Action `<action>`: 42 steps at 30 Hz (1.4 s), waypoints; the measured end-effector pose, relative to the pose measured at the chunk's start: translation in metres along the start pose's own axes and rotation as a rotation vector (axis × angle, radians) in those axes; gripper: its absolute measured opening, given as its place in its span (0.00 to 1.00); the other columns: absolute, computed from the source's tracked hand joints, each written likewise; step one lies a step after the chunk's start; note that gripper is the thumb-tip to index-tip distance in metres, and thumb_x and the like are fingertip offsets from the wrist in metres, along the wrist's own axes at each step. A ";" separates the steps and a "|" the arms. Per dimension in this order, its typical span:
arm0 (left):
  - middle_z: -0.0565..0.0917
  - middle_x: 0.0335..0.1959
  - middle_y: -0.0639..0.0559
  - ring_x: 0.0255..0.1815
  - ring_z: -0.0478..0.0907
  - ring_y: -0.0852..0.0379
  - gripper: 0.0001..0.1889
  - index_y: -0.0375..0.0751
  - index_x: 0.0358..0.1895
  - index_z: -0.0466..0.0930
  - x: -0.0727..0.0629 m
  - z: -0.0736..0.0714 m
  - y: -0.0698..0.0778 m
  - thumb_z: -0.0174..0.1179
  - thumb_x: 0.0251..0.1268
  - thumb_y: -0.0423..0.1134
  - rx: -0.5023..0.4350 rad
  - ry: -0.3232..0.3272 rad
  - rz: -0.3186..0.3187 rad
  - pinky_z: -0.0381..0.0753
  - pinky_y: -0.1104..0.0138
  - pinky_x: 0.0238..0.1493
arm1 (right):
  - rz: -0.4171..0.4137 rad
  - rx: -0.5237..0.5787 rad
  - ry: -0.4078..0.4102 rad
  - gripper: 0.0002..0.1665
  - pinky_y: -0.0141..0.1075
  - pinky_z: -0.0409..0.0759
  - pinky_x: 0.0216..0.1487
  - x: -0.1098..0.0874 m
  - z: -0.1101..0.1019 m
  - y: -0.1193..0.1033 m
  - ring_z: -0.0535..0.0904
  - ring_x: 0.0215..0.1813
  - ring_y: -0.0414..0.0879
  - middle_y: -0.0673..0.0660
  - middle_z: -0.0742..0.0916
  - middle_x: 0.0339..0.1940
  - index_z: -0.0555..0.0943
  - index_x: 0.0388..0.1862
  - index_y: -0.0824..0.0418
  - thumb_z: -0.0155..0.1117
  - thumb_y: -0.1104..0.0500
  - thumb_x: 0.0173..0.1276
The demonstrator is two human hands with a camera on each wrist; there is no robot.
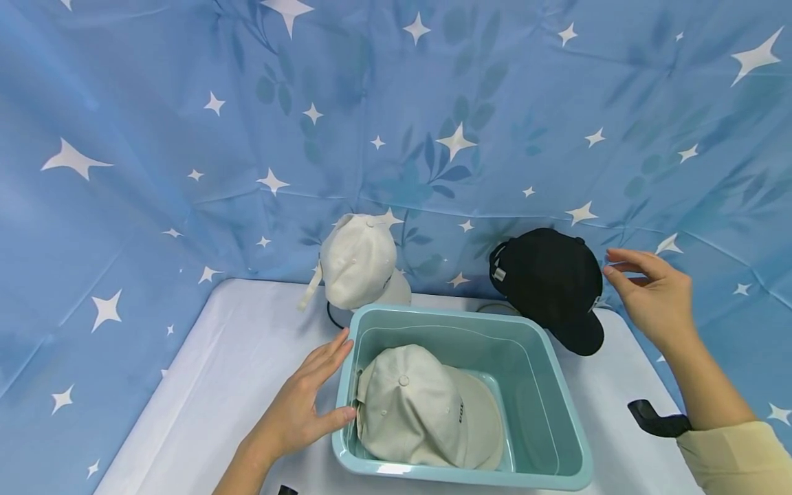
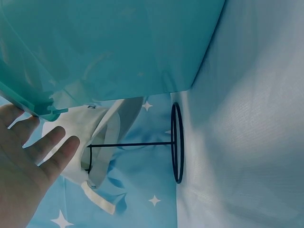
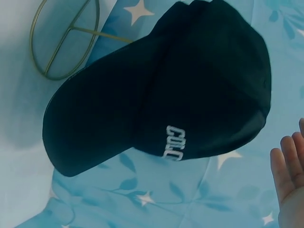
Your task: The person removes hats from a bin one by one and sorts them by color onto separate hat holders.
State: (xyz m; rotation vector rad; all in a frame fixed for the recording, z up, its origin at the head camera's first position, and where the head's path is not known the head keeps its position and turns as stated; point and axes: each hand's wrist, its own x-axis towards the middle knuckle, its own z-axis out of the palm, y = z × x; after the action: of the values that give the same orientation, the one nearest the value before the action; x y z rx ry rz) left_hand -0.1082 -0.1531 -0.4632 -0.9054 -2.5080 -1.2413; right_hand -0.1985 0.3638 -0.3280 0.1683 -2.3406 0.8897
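My left hand (image 1: 309, 399) rests with extended fingers at the left rim of a teal plastic tub (image 1: 569, 440). Inside the tub lies a beige baseball cap (image 1: 408, 405), its brim toward the right. Just right of a black baseball cap (image 1: 547, 275), my right hand (image 1: 658, 295) is raised with loosely bent fingers and nothing in them. White lettering marks the front of the black cap, which sits on a thin gold wire stand (image 3: 64, 38). Behind the tub, a white baseball cap (image 1: 359, 261) hangs on a black wire stand (image 2: 176, 142), its strap dangling.
A white cloth (image 1: 204, 385) covers the table beneath the tub and stands. Blue fabric with white stars (image 1: 371, 103) hangs directly behind the table. Black straps (image 1: 658, 421) circle the right wrist near a pale yellow sleeve (image 1: 736, 457).
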 end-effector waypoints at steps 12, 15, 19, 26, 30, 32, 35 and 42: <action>0.58 0.85 0.48 0.80 0.61 0.44 0.47 0.45 0.83 0.60 0.000 0.000 0.000 0.71 0.61 0.47 0.000 0.002 0.001 0.71 0.35 0.66 | -0.101 0.067 -0.042 0.21 0.14 0.73 0.49 -0.016 0.005 -0.026 0.80 0.48 0.24 0.27 0.83 0.48 0.85 0.59 0.70 0.70 0.75 0.67; 0.59 0.84 0.46 0.80 0.61 0.44 0.46 0.44 0.83 0.61 0.001 0.000 0.000 0.71 0.62 0.47 0.001 0.002 0.006 0.71 0.35 0.66 | -0.129 0.079 -0.062 0.22 0.14 0.73 0.50 -0.021 0.007 -0.030 0.80 0.49 0.25 0.28 0.83 0.49 0.86 0.59 0.70 0.71 0.76 0.65; 0.59 0.84 0.47 0.80 0.61 0.44 0.47 0.44 0.83 0.61 0.001 0.000 0.000 0.71 0.61 0.47 0.004 0.003 0.007 0.71 0.35 0.66 | -0.149 0.071 -0.092 0.24 0.14 0.72 0.51 -0.030 0.012 -0.035 0.80 0.49 0.25 0.28 0.83 0.51 0.86 0.59 0.67 0.72 0.76 0.64; 0.59 0.85 0.48 0.80 0.61 0.45 0.46 0.45 0.83 0.61 0.001 0.000 0.000 0.71 0.62 0.49 0.010 0.001 0.002 0.71 0.36 0.67 | -0.223 0.067 -0.106 0.28 0.16 0.70 0.54 -0.043 0.021 -0.044 0.79 0.51 0.24 0.44 0.88 0.54 0.87 0.58 0.64 0.74 0.78 0.59; 0.59 0.85 0.48 0.81 0.61 0.46 0.46 0.45 0.83 0.61 0.001 -0.001 0.000 0.71 0.63 0.49 0.008 0.001 0.001 0.71 0.36 0.67 | -0.231 0.077 -0.125 0.28 0.16 0.69 0.57 -0.049 0.026 -0.049 0.78 0.53 0.24 0.52 0.89 0.54 0.87 0.58 0.63 0.75 0.78 0.58; 0.58 0.85 0.48 0.81 0.61 0.46 0.46 0.44 0.83 0.61 0.001 -0.001 0.000 0.71 0.63 0.50 0.007 0.001 0.000 0.71 0.36 0.67 | -0.237 0.079 -0.141 0.29 0.16 0.70 0.57 -0.052 0.029 -0.050 0.77 0.54 0.25 0.54 0.89 0.54 0.87 0.59 0.63 0.75 0.78 0.57; 0.58 0.85 0.50 0.81 0.61 0.46 0.46 0.45 0.83 0.61 0.001 0.000 0.000 0.71 0.63 0.50 0.005 -0.001 -0.003 0.71 0.36 0.67 | -0.261 0.097 -0.172 0.31 0.18 0.71 0.58 -0.057 0.034 -0.049 0.78 0.55 0.25 0.57 0.89 0.54 0.87 0.59 0.64 0.75 0.80 0.56; 0.59 0.84 0.46 0.80 0.61 0.45 0.47 0.45 0.83 0.61 0.000 0.000 0.000 0.72 0.61 0.47 0.001 0.000 -0.009 0.71 0.35 0.66 | -0.299 0.077 -0.243 0.34 0.17 0.68 0.60 -0.068 0.048 -0.048 0.77 0.59 0.25 0.58 0.88 0.56 0.86 0.62 0.61 0.77 0.77 0.54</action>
State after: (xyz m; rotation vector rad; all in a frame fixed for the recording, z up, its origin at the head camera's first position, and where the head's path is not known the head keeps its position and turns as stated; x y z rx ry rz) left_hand -0.1080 -0.1531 -0.4626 -0.8947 -2.5154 -1.2430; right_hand -0.1530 0.2898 -0.3697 0.6734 -2.4136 0.8473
